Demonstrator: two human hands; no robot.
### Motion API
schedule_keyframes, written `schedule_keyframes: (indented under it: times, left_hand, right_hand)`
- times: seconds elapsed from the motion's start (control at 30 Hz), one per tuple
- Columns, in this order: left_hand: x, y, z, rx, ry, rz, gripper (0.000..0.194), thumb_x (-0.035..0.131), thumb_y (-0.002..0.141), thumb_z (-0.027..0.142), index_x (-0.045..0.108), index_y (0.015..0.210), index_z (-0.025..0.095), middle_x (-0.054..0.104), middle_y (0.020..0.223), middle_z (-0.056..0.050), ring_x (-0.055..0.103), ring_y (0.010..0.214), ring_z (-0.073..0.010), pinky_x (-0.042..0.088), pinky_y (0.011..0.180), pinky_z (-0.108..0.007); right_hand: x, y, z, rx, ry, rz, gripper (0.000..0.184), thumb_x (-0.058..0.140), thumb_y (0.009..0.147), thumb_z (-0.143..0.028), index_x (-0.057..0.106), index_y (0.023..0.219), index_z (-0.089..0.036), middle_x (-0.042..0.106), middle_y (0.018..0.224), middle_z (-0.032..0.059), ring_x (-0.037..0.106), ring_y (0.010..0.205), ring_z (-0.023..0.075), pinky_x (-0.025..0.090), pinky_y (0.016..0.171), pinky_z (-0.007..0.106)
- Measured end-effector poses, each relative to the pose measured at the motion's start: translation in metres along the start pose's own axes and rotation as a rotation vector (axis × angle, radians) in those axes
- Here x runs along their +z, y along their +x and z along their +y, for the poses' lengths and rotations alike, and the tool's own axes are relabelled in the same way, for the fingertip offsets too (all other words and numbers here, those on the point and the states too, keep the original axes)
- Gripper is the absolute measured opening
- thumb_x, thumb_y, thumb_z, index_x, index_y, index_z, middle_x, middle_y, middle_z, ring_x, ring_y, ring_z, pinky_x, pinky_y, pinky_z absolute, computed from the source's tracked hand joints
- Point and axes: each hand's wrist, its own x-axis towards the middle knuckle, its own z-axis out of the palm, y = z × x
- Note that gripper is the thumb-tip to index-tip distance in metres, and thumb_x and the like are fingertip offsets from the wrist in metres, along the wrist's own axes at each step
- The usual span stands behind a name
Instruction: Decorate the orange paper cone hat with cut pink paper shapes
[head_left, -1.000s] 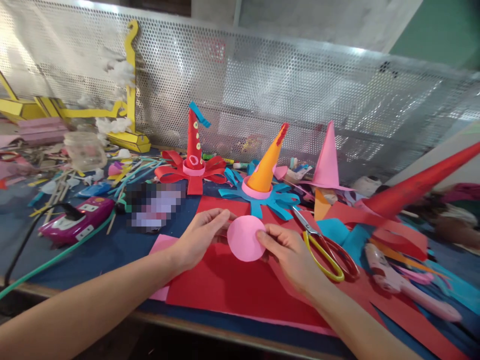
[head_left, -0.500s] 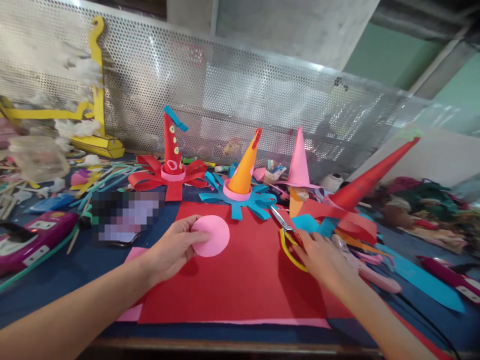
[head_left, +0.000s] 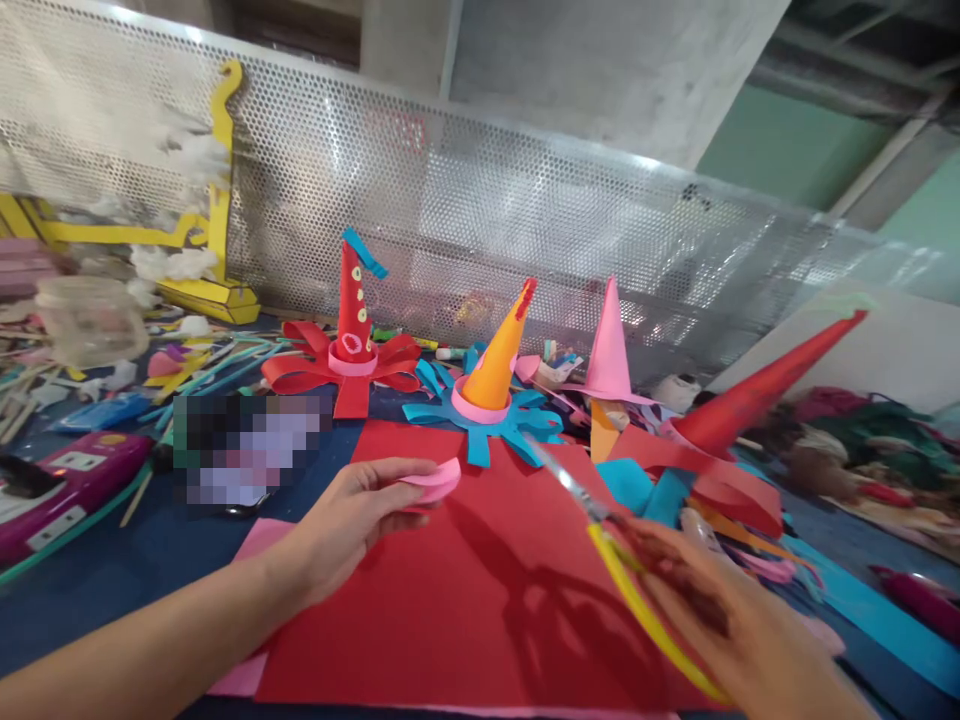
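Between the thumb and fingers of my left hand [head_left: 367,515] is a pink paper circle [head_left: 439,482], now bent and seen nearly edge-on. My right hand [head_left: 697,590] is closed on yellow-handled scissors [head_left: 622,570], slightly blurred, with the blades pointing up and to the left. Both hands are above a large red paper sheet [head_left: 420,610], on which the scissors cast a shadow. A pink sheet [head_left: 244,680] sticks out from under the red one at the left.
Behind the sheet stand a red paper cone [head_left: 351,305], an orange cone [head_left: 491,365] on blue strips and a pink cone [head_left: 610,345]. A long red cone [head_left: 772,385] leans at right. A blurred-out phone [head_left: 255,450] and a purple power strip [head_left: 82,480] lie left.
My right hand has lifted the scissors off the red sheet and brought them nearer the camera. In my left hand the pink circle has tilted and bent. The view has shifted slightly.
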Motion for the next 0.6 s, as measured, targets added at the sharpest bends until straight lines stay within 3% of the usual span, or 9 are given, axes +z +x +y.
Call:
schedule_keyframes:
  times: [0.07,0.2,0.37,0.47,0.6]
  left_hand:
    - [-0.001,0.001,0.002,0.022,-0.061,0.009,0.027,0.066,0.077,0.034,0.072,0.095,0.015,0.068,0.108,-0.012,0.063,0.092,-0.0215,0.05,0.074,-0.026]
    - [-0.007,0.005,-0.002,0.085,-0.093,0.104,0.026,0.064,0.078,0.034,0.071,0.096,0.016,0.067,0.111,-0.011,0.061,0.092,-0.0201,0.047,0.073,-0.026]
    - [-0.006,0.008,-0.01,0.12,0.066,0.153,0.021,0.068,0.072,0.021,0.064,0.093,0.018,0.068,0.088,-0.002,0.058,0.076,-0.0111,0.041,0.066,-0.02]
    - [0.008,0.01,-0.007,0.129,0.148,0.166,0.019,0.065,0.072,0.018,0.056,0.089,0.02,0.065,0.077,0.002,0.056,0.072,-0.0107,0.038,0.062,-0.02]
    - [0.034,0.021,-0.004,0.132,0.181,0.107,0.014,0.063,0.068,0.012,0.054,0.078,0.017,0.061,0.071,0.001,0.057,0.07,-0.0115,0.041,0.066,-0.022]
  right_hand:
    - [0.009,0.003,-0.018,-0.035,0.143,-0.187,0.036,0.048,0.087,-0.033,0.052,0.122,-0.025,0.067,0.115,0.005,0.066,0.099,0.0192,0.056,0.08,0.024]
    - [0.027,0.018,-0.048,-0.16,0.17,-0.306,0.035,0.053,0.085,-0.024,0.056,0.12,-0.026,0.064,0.12,0.0042,0.062,0.106,0.0193,0.05,0.09,0.026]
    - [0.031,0.036,-0.058,-0.287,0.14,-0.409,0.038,0.057,0.084,-0.018,0.056,0.12,-0.03,0.059,0.123,0.0021,0.052,0.115,0.0202,0.042,0.099,0.031]
    - [0.028,0.051,-0.068,-0.2,0.248,-0.385,0.024,0.056,0.086,-0.023,0.06,0.109,-0.027,0.064,0.107,0.0035,0.059,0.1,0.0198,0.047,0.089,0.032]
    - [0.03,0.076,-0.089,-0.08,0.68,-0.35,0.024,0.052,0.089,-0.036,0.054,0.109,-0.023,0.062,0.1,0.0037,0.059,0.091,0.0172,0.049,0.076,0.027]
